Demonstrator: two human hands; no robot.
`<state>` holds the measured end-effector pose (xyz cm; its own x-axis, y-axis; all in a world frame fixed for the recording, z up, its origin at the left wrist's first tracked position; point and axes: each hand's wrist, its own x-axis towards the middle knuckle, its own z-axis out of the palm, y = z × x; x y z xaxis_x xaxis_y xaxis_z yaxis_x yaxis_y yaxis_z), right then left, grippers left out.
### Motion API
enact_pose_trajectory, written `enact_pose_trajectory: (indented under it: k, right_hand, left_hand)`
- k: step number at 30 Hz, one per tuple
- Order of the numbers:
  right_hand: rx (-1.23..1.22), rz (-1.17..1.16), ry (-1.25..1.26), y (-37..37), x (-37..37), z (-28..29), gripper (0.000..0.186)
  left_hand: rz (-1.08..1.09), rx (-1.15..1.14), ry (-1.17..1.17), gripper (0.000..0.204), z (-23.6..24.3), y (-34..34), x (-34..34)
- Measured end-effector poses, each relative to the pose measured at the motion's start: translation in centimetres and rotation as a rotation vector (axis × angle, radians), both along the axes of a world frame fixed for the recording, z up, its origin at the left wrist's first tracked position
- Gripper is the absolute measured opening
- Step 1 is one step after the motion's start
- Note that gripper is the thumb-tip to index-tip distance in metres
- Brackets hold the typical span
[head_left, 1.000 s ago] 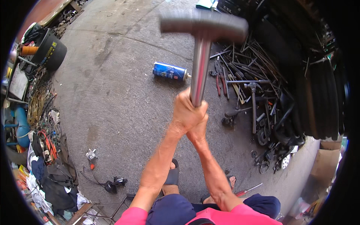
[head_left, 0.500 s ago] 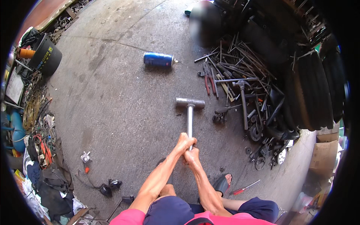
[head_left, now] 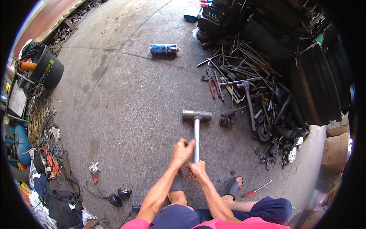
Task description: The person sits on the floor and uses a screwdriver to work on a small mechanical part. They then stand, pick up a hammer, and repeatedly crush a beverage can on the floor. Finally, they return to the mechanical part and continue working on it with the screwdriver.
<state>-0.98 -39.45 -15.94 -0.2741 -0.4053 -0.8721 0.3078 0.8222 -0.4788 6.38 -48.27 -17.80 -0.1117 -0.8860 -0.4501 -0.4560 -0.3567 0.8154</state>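
From where I stood, the sledgehammer [head_left: 196, 133] lay dead ahead of the worker's hands, approx. on the body's midline. Its bare metal handle [head_left: 196, 143] ran nearly straight out from the body; the hammerhead [head_left: 190, 114] sat at the far end, long axis crosswise, L to R, so the whole thing made a T w/ its stem toward the worker. Couldn't tell if the head touched the concrete floor [head_left: 122, 126] or hung just above it.

R hand [head_left: 197, 170] had the near end, fingers wrapped tight round the butt of the handle. L hand [head_left: 183, 152] was farther fwd, i.e. nearer the head, just left of the handle: fingers loosely bent, not closed round it. Fingertips were right by the metal; contact or a small gap, couldn't tell. So R hand alone clearly had a grip.

Beyond the head, well apart, a blue spray can [head_left: 164, 49] lay on its side. Off to the R, red-handled pliers [head_left: 212, 86] and a claw hammer [head_left: 249, 107] lay w/ the scrap pile. A red-handled screwdriver [head_left: 251, 193] lay near the R sandal [head_left: 231, 187].
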Motion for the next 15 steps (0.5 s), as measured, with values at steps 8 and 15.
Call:
enact_pose_trajectory:
  k: [8, 15]
  right_hand:
    - [-0.017, 0.001, -0.172, -2.8, -0.8, 5.1, 0.016]
    - [0.044, 0.059, -0.041, -4.4, -2.0, 5.5, 0.018]
  left_hand:
    - [0.245, -0.55, -0.8, 0.041, -2.2, -14.9, 12.3]
    - [0.15, -0.686, -1.034, 0.047, -6.6, -15.0, 15.6]
